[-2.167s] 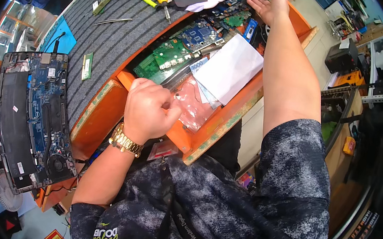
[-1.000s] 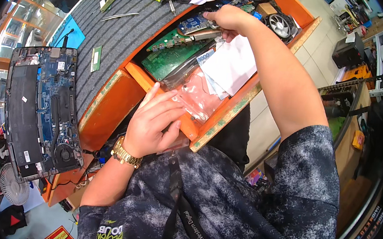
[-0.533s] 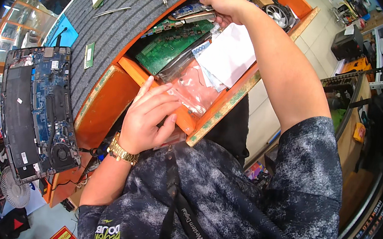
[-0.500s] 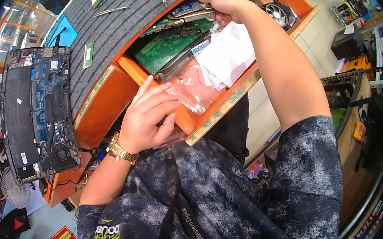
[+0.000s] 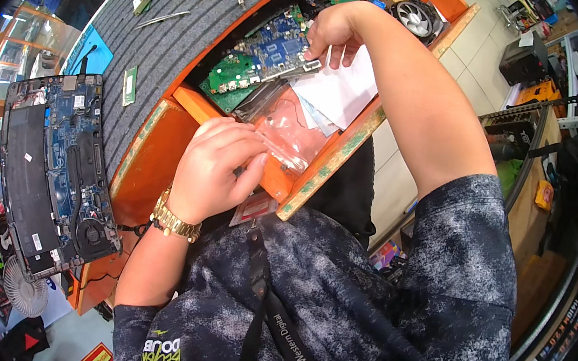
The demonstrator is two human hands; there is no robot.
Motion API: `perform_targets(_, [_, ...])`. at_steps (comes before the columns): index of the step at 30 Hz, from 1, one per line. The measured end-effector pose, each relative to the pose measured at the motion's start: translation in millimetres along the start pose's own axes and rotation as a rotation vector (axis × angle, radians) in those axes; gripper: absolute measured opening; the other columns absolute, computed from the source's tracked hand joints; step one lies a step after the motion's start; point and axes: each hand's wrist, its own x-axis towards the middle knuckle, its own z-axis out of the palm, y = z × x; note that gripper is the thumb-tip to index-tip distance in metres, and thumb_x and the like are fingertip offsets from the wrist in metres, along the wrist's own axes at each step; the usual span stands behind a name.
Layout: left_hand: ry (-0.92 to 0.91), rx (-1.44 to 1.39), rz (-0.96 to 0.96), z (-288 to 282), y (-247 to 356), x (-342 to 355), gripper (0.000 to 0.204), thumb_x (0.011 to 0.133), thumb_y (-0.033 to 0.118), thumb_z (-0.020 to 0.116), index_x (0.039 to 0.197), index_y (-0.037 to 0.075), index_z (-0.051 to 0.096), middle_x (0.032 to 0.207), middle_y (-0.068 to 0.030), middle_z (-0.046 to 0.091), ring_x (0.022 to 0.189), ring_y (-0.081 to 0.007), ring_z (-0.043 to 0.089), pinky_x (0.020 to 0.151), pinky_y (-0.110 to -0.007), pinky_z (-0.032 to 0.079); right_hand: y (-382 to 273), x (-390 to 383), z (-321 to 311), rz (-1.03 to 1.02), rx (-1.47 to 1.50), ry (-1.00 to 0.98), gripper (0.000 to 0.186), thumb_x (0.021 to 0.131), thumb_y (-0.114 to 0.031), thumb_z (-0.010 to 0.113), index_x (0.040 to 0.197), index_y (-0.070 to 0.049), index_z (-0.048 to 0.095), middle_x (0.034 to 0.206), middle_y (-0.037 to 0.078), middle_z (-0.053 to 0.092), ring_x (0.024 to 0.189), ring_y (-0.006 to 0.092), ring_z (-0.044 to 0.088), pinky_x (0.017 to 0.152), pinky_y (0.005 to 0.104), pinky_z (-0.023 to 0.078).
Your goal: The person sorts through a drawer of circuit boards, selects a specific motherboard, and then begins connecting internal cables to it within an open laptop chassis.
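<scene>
A blue circuit board [image 5: 281,44] lies in an orange drawer [image 5: 333,165]; clock directions are taken from this board. The right hand [image 5: 338,30] is half-curled at 2 o'clock, thumb by the board's edge; whether it grips cannot be told. A green circuit board [image 5: 231,74] lies at 8 o'clock, white paper [image 5: 346,91] at 4, a pink plastic bag [image 5: 293,130] near 6. The left hand [image 5: 219,162], near 7, is loosely curled at the drawer's corner, its hold unclear. Farther out, at 8, an opened laptop base [image 5: 57,177] bears small white labels; pale lettering marks the black lanyard [image 5: 287,332]. Compared with half a second earlier, the boards lie flatter, the right hand is lower, and the left fingers, then extended, are bent.
</scene>
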Motion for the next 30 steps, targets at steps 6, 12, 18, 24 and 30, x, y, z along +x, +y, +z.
perform_targets(6, [-0.060, 0.013, -0.019, 2, -1, 1, 0.008, 0.095, 0.011, 0.083, 0.102, 0.006, 0.083, 0.107, -0.0121, 0.084, 0.110, -0.0326, 0.080, 0.104, -0.048, 0.058, -4, -9, 1, 0.101, -0.107, -0.088, 0.027, 0.105, -0.021, 0.085, 0.120, -0.004, 0.070, 0.104, 0.013, 0.077, 0.092, 0.0302, 0.081, 0.074, 0.0492, 0.068])
perform_targets(12, [-0.071, 0.023, -0.046, 4, -2, 6, 0.008, 0.095, 0.011, 0.083, 0.100, 0.005, 0.083, 0.105, -0.0129, 0.084, 0.107, -0.0338, 0.080, 0.101, -0.048, 0.059, -6, -10, 0, 0.256, -0.156, -0.066, 0.044, 0.097, -0.026, 0.088, 0.132, -0.005, 0.072, 0.117, 0.018, 0.081, 0.102, 0.0349, 0.082, 0.084, 0.0532, 0.068])
perform_targets(18, [-0.099, -0.002, -0.075, 9, -6, 27, 0.018, 0.096, 0.013, 0.084, 0.108, 0.001, 0.080, 0.110, -0.0172, 0.081, 0.109, -0.0391, 0.077, 0.099, -0.048, 0.060, -11, -6, 2, 0.327, -0.138, -0.077, 0.044, 0.094, -0.030, 0.085, 0.129, -0.003, 0.078, 0.126, 0.018, 0.084, 0.109, 0.0361, 0.082, 0.096, 0.0563, 0.065])
perform_targets(24, [-0.144, 0.340, -0.201, 31, -34, 72, 0.064, 0.103, 0.033, 0.081, 0.153, -0.002, 0.063, 0.153, -0.0282, 0.066, 0.140, -0.0474, 0.063, 0.121, -0.053, 0.051, 28, 37, -30, 0.528, 0.107, -0.503, 0.033, 0.099, -0.029, 0.080, 0.117, -0.001, 0.082, 0.110, 0.021, 0.083, 0.100, 0.0371, 0.079, 0.095, 0.0493, 0.062])
perform_targets(30, [-0.263, 0.557, -0.598, 60, -80, 126, 0.092, 0.111, 0.062, 0.060, 0.168, -0.008, 0.042, 0.152, -0.0416, 0.063, 0.135, -0.0579, 0.066, 0.119, -0.058, 0.053, 16, -9, -29, 0.486, -0.129, -0.268, 0.041, 0.098, -0.031, 0.083, 0.125, 0.000, 0.079, 0.133, 0.025, 0.078, 0.113, 0.0386, 0.075, 0.103, 0.0550, 0.058])
